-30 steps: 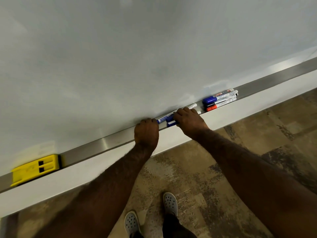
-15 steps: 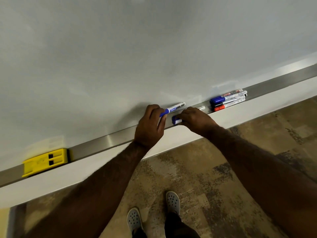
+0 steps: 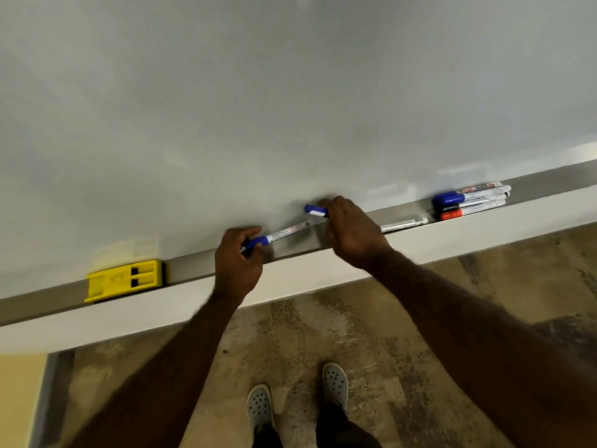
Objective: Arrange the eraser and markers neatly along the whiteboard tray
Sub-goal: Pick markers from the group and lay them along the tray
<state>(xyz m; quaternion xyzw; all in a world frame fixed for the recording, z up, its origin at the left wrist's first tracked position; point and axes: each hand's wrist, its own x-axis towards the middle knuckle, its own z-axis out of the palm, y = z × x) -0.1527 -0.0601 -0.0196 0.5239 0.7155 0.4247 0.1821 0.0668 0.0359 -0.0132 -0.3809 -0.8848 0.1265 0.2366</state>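
Two hands, each gripping a blue-capped marker above the whiteboard tray.

Left hand (image 3: 237,266) pinches a marker (image 3: 277,237) by its blue cap, white barrel slanting up toward the board; right hand (image 3: 350,232) closes round a second marker (image 3: 316,210), only its blue cap end showing. On the long brushed-metal tray (image 3: 190,268), a blocky yellow plastic eraser (image 3: 124,279) sits well left of the left hand. Right of the right hand lies a white marker (image 3: 403,224), then a bundle of markers (image 3: 470,202) with blue, black and red caps. Mottled brown floor (image 3: 403,334) below.
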